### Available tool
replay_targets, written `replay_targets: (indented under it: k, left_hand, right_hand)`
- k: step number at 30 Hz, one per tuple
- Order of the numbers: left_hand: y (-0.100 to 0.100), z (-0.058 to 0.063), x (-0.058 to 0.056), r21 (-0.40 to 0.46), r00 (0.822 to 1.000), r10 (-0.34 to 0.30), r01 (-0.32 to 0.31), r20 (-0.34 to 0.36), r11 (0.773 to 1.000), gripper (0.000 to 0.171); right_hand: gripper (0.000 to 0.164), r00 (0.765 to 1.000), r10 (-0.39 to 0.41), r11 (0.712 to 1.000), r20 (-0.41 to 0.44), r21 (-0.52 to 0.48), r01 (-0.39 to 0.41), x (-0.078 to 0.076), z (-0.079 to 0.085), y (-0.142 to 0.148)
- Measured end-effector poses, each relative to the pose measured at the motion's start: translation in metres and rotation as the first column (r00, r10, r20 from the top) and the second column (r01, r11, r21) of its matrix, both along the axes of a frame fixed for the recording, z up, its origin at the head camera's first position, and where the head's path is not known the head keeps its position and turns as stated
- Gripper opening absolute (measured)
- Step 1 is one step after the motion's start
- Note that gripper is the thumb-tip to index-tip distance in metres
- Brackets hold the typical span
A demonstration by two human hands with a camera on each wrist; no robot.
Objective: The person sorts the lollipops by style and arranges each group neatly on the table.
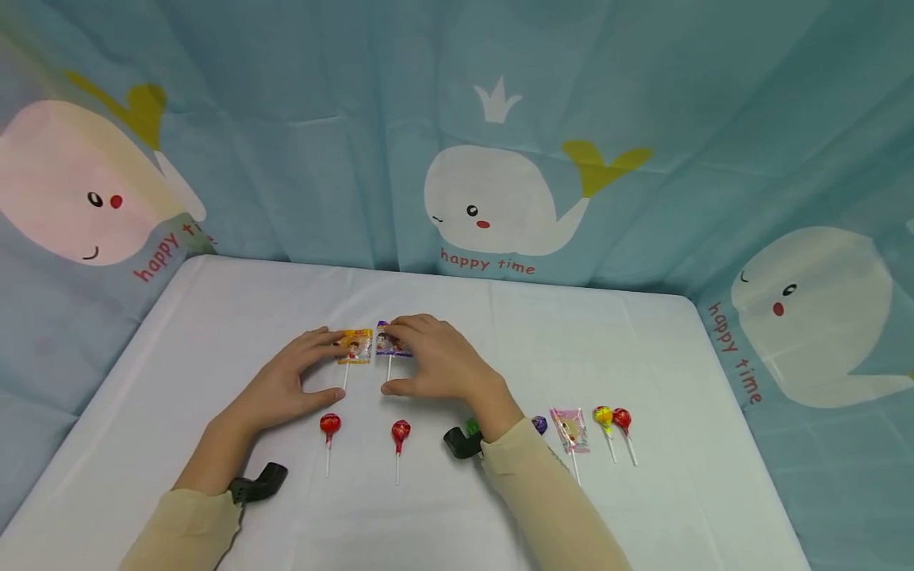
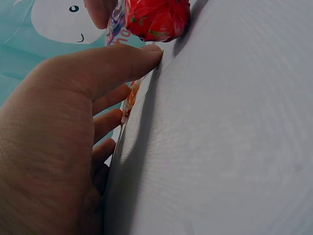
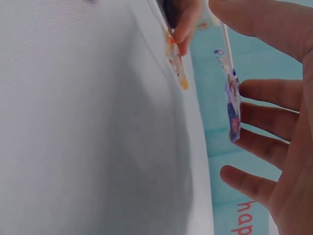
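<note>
Viewing left to right, I locate the left hand (image 1: 293, 381), fingers and thumb apart, fingertips at a flat, glossy orange packet (image 1: 361, 346) on white cloth (image 1: 271, 297). Beside it, a purple packet (image 3: 234, 115) touches the right hand (image 1: 446, 361), whose fingers and thumb also stand apart. Both packets hide their contents. Farther right: a pink packet (image 1: 571, 431), a ball-shaped yellow lollipop (image 1: 603, 415), a red lollipop (image 1: 622, 419).

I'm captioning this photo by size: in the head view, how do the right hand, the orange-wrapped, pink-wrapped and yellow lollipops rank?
1. Right hand, largest.
2. Orange-wrapped lollipop and pink-wrapped lollipop: unsure which; fingers partly cover the orange one.
3. Yellow lollipop, smallest.
</note>
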State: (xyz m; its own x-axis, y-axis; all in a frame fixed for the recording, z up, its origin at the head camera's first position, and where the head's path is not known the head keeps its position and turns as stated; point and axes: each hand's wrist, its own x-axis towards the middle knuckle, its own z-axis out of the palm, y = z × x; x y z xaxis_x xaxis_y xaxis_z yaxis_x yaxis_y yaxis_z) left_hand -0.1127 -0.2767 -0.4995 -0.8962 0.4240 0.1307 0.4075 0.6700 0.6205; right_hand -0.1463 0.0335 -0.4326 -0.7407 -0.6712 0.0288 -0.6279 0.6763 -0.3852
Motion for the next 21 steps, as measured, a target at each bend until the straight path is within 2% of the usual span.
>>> replay_targets:
  k: [14, 21]
  left_hand:
    - [-0.002, -0.001, -0.001, 0.018, 1.0, -0.019, 0.019, -0.025, 1.0, 0.067]
    - [0.002, 0.0, 0.0, 0.023, 1.0, -0.007, 0.007, -0.015, 1.0, 0.066]
  right_hand:
    - [0.085, 0.999, -0.001, 0.999, 0.042, 0.042, 0.0, -0.011, -0.012, -0.013]
    - [0.085, 1.0, -0.015, 0.996, 0.026, 0.084, 0.013, -0.011, -0.018, -0.015]
